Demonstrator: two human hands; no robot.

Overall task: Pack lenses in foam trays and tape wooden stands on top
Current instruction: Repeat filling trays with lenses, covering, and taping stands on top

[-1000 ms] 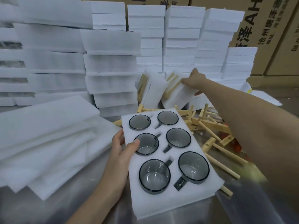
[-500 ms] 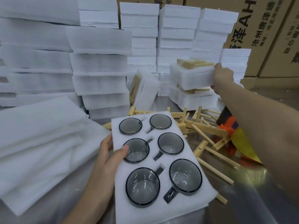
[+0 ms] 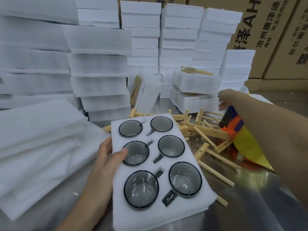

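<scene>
Head view: the only view; it looks down on a shiny metal tabletop (image 3: pixel 250 205).
Foam tray (image 3: pixel 166 214): white, lies near the front centre of the tabletop with its far end turned a little to the left.
Lenses (image 3: pixel 185 179): six round dark-rimmed pieces with short handles, each seated in its own cut-out, in two columns of three.
Left hand (image 3: pixel 106 157): grips the tray's left edge, fingers under the foam. The thumb lies on top and touches the rim of the middle-left lens.
Right hand (image 3: pixel 225 99): reaches out to the right rear, just beside the packed trays and above the tape dispenser. It is motion-blurred; nothing visible in it, and I cannot tell how far the fingers are curled.
Packed trays (image 3: pixel 195 84): two closed foam packs stacked behind the loose stands; a wooden stand (image 3: pixel 195 70) lies on the upper one.
Wooden stands (image 3: pixel 208 130): loose heap of pale dowel pieces, right of the tray and behind it.
Tape dispenser (image 3: pixel 231 120): orange and blue, toothed edge, partly under the right forearm.
Foam sheets (image 3: pixel 38 139): soft pile left of the tray.
Foam stacks (image 3: pixel 98 64): tall white columns across the back.
Cardboard boxes (image 3: pixel 266 30): printed, far right rear.
</scene>
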